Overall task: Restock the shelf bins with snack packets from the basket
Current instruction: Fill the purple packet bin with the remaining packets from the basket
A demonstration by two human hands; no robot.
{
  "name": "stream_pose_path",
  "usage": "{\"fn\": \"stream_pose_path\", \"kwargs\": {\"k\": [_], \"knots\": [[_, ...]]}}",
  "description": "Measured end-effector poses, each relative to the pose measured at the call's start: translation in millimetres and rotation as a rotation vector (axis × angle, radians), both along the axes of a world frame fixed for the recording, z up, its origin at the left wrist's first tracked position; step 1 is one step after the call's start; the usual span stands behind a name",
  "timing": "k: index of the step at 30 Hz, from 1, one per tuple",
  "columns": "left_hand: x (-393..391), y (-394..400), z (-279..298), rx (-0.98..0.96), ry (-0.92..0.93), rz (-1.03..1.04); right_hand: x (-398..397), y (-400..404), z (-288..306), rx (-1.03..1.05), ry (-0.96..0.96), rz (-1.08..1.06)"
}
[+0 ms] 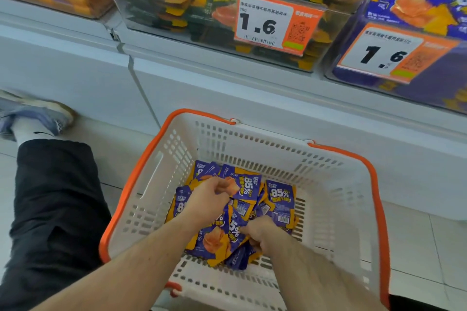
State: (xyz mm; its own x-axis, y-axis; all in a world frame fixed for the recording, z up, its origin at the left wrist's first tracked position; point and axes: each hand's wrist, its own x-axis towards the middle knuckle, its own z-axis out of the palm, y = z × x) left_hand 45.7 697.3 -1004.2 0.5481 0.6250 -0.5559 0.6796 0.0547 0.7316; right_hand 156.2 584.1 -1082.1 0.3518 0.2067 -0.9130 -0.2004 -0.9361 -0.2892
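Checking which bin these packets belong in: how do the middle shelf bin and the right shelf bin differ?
The middle bin holds dark green packets; the right bin holds purple ones, matching the purple packets in the basket. The middle bin sits in full view; the right bin is cut off by the frame edge. Both are clear plastic with an orange 1.6 price tag.
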Motion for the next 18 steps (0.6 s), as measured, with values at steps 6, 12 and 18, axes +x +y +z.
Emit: {"fn": "stream_pose_path", "kwargs": {"k": [6, 12, 18], "knots": [[5, -9, 11, -0.007, -0.049, 0.011, 37, -5, 48, 0.102, -0.293, 0.292], [10, -18, 30, -0.060, -0.116, 0.007, 75, 0, 139, 0.229, -0.494, 0.520], [20, -25, 72, -0.191, -0.407, -0.026, 87, 0, 221, 0.397, -0.618, 0.547]]}}
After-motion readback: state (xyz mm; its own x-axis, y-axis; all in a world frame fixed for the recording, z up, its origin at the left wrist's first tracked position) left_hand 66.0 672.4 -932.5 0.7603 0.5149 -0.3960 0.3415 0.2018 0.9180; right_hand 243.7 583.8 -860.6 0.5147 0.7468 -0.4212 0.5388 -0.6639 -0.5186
